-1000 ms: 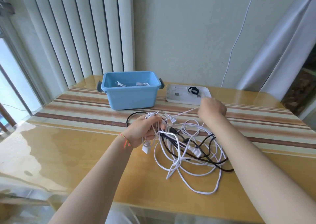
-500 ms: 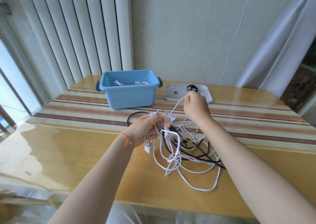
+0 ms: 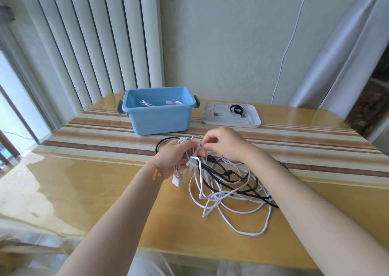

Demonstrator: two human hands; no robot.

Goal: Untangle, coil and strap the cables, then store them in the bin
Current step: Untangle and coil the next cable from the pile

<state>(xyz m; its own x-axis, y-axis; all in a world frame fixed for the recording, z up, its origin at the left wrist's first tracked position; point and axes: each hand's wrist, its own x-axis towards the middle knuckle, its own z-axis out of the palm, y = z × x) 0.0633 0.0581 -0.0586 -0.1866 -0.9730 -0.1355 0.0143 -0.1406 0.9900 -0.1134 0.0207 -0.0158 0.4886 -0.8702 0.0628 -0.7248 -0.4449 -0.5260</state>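
Single head-worn wide-angle view: looks forward and down from above the table (image 3: 105, 191), close over both forearms, facing the far wall (image 3: 221, 33); no second view.

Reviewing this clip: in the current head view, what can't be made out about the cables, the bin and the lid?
- Head view: how many cables make up the tangle is unclear; white and black strands overlap.
- What the right hand pinches is hidden by its own fingers.
- The left hand covers the bundle it grips.
- The blue bin front wall hides most of its contents.
- The small parts beside the black strap on the white lid are too small to identify.
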